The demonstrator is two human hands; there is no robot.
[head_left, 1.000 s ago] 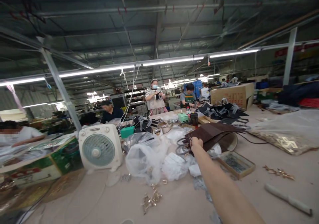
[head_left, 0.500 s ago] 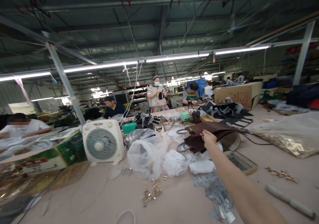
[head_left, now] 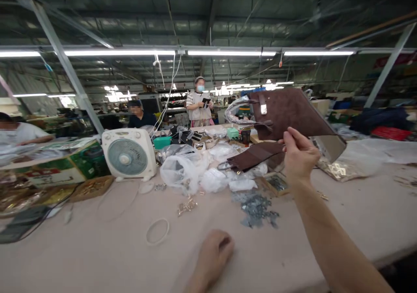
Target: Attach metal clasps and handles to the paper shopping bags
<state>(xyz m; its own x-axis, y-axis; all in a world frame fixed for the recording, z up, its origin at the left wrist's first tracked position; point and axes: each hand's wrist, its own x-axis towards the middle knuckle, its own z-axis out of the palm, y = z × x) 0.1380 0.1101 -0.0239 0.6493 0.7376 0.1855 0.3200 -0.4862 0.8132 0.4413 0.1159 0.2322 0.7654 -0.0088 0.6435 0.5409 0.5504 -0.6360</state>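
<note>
My right hand (head_left: 300, 156) is closed on the lower edge of a dark brown bag (head_left: 289, 110), lifted above the table. The bag has a metal clasp and a plastic-wrapped handle on its left side. A second brown bag (head_left: 256, 156) lies below it among clear plastic bags (head_left: 182, 171). My left hand (head_left: 216, 251) is low over the near part of the table, fingers curled, slightly blurred; whether anything is in it is hidden. Grey metal pieces (head_left: 257, 208) lie in a heap between the hands and the bags.
A white fan (head_left: 129, 154) stands at the left, beside a green box (head_left: 58, 171). Gold pieces (head_left: 187, 205) and a white ring (head_left: 157, 231) lie on the table (head_left: 124, 254). A masked person (head_left: 198, 106) stands beyond; others sit at the left.
The brown bag has been lifted up and tilted by my right hand, off the other bag. My left hand has come into view at the bottom. The camera view has tilted downward.
</note>
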